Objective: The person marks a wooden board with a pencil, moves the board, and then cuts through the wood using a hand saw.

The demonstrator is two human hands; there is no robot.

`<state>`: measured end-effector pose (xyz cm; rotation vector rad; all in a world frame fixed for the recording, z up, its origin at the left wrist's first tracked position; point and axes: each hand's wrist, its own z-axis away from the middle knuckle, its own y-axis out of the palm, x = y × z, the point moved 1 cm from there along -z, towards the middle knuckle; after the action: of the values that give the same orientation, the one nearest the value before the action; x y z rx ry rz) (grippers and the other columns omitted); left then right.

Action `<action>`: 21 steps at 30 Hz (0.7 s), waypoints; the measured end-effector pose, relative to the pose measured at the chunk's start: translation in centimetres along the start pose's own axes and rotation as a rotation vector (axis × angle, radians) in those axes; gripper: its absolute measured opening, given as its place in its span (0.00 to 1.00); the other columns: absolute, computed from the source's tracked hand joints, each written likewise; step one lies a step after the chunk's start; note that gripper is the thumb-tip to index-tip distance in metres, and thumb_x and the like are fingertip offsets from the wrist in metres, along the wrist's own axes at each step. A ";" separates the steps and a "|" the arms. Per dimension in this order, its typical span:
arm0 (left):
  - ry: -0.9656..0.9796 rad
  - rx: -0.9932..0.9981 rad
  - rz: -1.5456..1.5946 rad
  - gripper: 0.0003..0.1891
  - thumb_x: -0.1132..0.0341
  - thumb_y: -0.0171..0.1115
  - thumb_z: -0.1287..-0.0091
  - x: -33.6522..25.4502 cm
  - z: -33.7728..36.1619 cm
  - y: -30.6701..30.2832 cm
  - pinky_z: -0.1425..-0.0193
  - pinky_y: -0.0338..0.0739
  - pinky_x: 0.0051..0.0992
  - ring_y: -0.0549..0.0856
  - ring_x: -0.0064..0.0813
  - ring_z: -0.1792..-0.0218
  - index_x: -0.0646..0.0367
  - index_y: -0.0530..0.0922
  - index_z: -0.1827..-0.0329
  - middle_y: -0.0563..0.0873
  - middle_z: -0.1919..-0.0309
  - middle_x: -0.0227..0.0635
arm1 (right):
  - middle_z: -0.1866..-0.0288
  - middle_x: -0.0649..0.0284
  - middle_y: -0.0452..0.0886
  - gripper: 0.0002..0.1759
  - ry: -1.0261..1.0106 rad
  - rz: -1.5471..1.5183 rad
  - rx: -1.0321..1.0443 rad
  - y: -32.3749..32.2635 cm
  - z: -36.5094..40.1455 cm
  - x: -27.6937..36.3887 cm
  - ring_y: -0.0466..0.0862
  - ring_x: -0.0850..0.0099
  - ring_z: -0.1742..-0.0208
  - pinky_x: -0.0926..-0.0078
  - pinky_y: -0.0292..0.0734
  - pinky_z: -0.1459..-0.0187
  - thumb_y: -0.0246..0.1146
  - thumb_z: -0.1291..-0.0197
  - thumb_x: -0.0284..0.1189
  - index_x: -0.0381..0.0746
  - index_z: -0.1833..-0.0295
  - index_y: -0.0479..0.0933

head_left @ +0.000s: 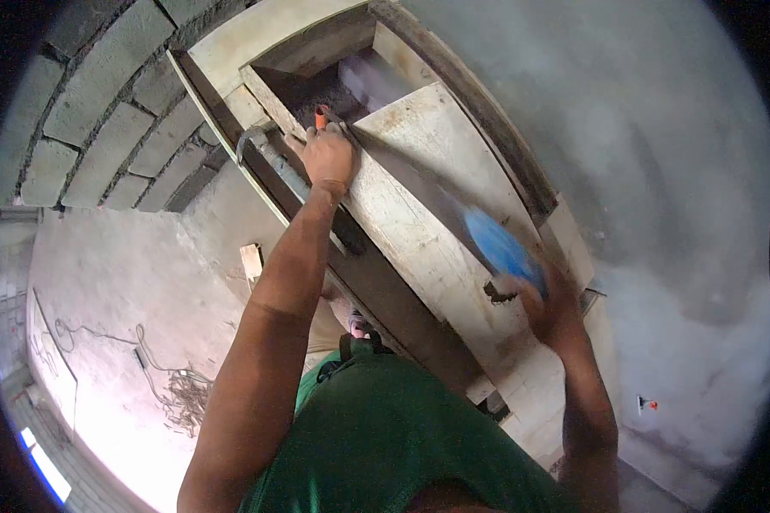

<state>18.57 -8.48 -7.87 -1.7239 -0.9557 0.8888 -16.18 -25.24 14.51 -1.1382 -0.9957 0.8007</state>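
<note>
My left hand (328, 159) lies flat with fingers spread on the upper end of a long pale wooden board (419, 244). Just beyond its fingertips is a small orange piece (321, 116). Beside the thumb lies a grey metal bar with a hooked end (281, 168). My right hand (549, 309) is closed around a long blue tool (503, 246), smeared by motion; I cannot tell its kind. The tool points up and left along the gap between the long board and a second pale board (449, 141). Near the right wrist, a ragged dark hole (500, 292) shows in the long board.
The boards rest on a long wooden frame with an open box-like section (342, 73) at its far end. A grey block wall (103, 128) rises at upper left, a smooth plastered one (659, 171) at right. A cable (145, 363) and scraps (188, 400) lie on the floor.
</note>
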 end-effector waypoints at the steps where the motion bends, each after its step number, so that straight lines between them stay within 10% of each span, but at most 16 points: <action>1: -0.017 0.020 0.001 0.09 0.65 0.55 0.34 0.2 -0.1 0.2 0.34 0.54 0.74 0.82 0.42 0.46 0.55 0.83 0.58 0.88 0.62 0.38 | 0.42 0.39 0.78 0.23 0.042 -0.060 0.067 -2.3 2.6 0.4 0.79 0.44 0.40 0.50 0.73 0.40 0.61 0.32 0.33 0.34 0.36 0.72; 4: -0.086 0.055 0.062 0.11 0.66 0.52 0.34 0.1 -0.7 0.6 0.29 0.48 0.73 0.81 0.41 0.44 0.58 0.84 0.62 0.88 0.59 0.41 | 0.41 0.40 0.77 0.22 -0.134 0.070 0.141 1.0 -0.9 -0.8 0.78 0.45 0.39 0.53 0.72 0.38 0.60 0.32 0.30 0.33 0.36 0.72; 6: 0.027 0.044 -0.069 0.12 0.65 0.53 0.35 0.1 0.9 1.2 0.29 0.48 0.73 0.82 0.41 0.46 0.57 0.85 0.62 0.88 0.60 0.40 | 0.52 0.38 0.82 0.22 0.180 -0.593 0.074 6.7 -7.1 3.2 0.83 0.42 0.47 0.53 0.78 0.46 0.62 0.32 0.34 0.35 0.37 0.72; 14: -0.057 0.015 0.051 0.13 0.63 0.53 0.33 -0.3 -0.5 -0.9 0.28 0.47 0.73 0.83 0.42 0.47 0.57 0.85 0.60 0.89 0.62 0.38 | 0.51 0.35 0.81 0.23 0.234 -0.475 0.150 3.2 -7.2 5.4 0.84 0.41 0.48 0.50 0.79 0.50 0.63 0.32 0.36 0.33 0.38 0.71; 21: -0.017 0.131 0.004 0.12 0.66 0.52 0.33 -0.3 -0.1 -1.4 0.27 0.46 0.73 0.82 0.41 0.45 0.58 0.84 0.57 0.88 0.58 0.39 | 0.49 0.37 0.80 0.21 -0.124 -0.029 0.046 1.5 -4.8 3.6 0.82 0.43 0.47 0.51 0.77 0.48 0.62 0.32 0.34 0.34 0.39 0.72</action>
<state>18.24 -8.42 -6.50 -1.6101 -0.8857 0.9495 -10.44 -23.30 13.32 -1.0423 -1.0885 0.8746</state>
